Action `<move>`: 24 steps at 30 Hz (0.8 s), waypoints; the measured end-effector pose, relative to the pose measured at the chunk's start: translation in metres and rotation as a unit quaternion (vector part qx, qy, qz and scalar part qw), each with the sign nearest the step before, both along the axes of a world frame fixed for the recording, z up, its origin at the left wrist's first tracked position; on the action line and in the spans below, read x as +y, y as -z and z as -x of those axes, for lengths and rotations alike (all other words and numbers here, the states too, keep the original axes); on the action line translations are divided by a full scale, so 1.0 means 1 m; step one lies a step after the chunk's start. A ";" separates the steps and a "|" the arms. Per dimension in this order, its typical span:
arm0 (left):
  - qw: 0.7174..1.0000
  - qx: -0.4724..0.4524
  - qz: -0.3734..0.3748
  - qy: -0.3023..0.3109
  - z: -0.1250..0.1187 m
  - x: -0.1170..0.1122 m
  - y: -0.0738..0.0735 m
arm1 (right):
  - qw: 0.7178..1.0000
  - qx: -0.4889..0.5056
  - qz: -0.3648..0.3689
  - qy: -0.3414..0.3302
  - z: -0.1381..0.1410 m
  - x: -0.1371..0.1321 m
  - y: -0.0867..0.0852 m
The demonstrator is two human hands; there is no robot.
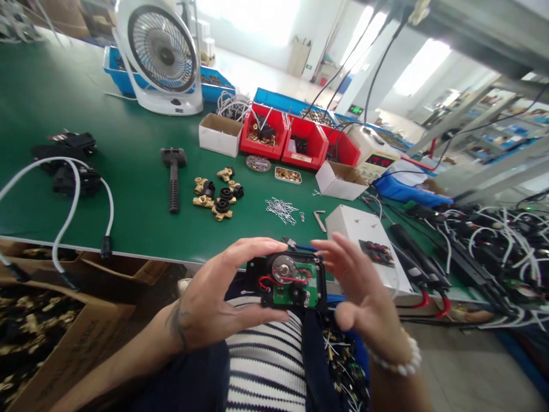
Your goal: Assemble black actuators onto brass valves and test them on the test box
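we judge we're checking the open black housing, low at six o'clock: our left hand grips it, our right hand hovers splayed at three o'clock, calling for a fingertip touch.

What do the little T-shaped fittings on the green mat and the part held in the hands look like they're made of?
The T-shaped fittings look like brass: shiny yellow metal, with matt black caps, probably plastic. The held part, in the left hand, seems a black plastic housing around a green circuit board, red wires and a silvery metal disc.
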State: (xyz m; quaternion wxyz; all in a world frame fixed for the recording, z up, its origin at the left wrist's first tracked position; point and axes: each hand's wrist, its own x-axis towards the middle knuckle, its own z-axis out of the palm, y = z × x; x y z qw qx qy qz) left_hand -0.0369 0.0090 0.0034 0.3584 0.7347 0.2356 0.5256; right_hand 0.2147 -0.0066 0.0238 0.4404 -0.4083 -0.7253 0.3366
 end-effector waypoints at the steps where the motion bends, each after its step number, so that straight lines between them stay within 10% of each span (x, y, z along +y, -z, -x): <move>1: 1.000 -0.006 -0.003 0.013 -0.002 -0.001 0.000 | 0.999 0.026 0.022 -0.023 0.015 -0.009 0.003; 5: 0.999 0.002 0.014 0.044 -0.002 -0.004 0.001 | 0.994 0.105 0.029 0.007 0.049 -0.026 0.013; 15: 0.993 0.061 -0.018 -0.100 0.002 -0.005 -0.002 | 0.991 0.119 0.018 0.055 0.056 -0.032 0.021; 24: 0.977 0.139 -0.121 -0.110 -0.001 0.016 0.010 | 0.974 0.154 0.153 0.066 0.062 -0.014 0.039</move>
